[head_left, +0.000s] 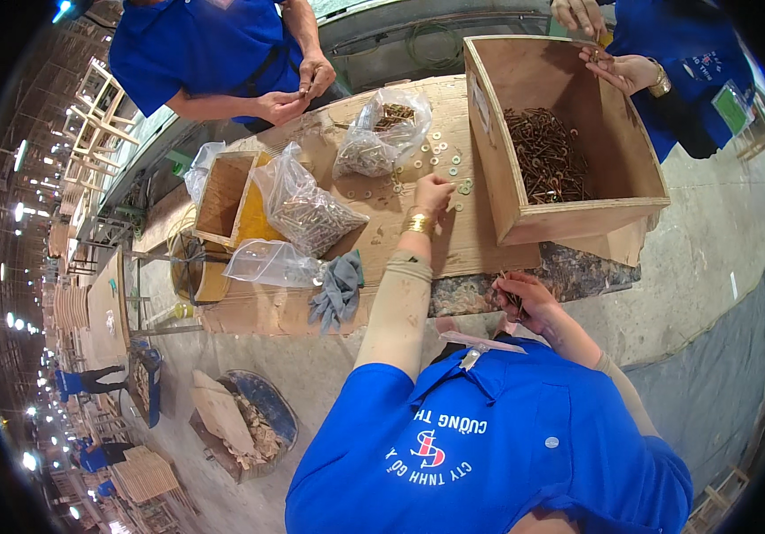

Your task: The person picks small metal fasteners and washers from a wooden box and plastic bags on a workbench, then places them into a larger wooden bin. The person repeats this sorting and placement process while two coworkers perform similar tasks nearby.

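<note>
The left hand is reaching onto the wooden worktop, its fingers pressed down on one of the scattered washers, which lie just beyond and beside the fingertips. The right hand is pinching a small bunch of screws near the body. The step in hand appears to be picking a washer; the next move probably calls for threading it onto a screw. Counted: roughly fifteen loose washers, three plastic bags, two wooden boxes, one grey glove.
</note>
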Demonstrator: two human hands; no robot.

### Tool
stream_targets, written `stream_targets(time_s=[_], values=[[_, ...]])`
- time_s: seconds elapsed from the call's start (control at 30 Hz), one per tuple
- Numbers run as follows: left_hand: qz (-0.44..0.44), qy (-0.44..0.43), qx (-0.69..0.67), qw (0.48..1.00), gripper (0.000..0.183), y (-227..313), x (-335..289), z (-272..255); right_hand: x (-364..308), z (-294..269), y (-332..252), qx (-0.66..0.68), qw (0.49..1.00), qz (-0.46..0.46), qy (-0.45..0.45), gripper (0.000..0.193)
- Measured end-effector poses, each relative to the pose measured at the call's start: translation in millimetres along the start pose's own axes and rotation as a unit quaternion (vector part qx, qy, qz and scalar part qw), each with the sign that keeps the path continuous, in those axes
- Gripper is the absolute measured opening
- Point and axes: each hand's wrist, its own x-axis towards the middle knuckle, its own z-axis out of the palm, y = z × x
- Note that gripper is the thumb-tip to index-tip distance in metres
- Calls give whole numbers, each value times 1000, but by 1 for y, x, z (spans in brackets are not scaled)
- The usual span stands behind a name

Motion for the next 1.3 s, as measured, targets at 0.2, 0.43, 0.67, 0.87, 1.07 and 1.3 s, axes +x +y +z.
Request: stream_targets(time_s=[0.2,0.43,0.67,0.87,1.07,1.3], values=[[185,215,375,882,25,-10,19,39,-5,-3,2,-6,1000,-14,27,13],[113,115,217,963,6,-10,15,33,-10,-19,3,32,998,-41,30,11],[-140,-31,-273,951,15,21,24,24,-9,-21,1,45,997,-29,49,11],[99,108,322,935,11,3,41,42,-12,-20,-2,29,999,-28,27,9],[153,153,377,900,12,1,37,49,-13,-25,0,95,994,2,58,15],[22,-30,-118,992,11,20,-3,16,-34,-2,-26,63,997,0,-45,19]])
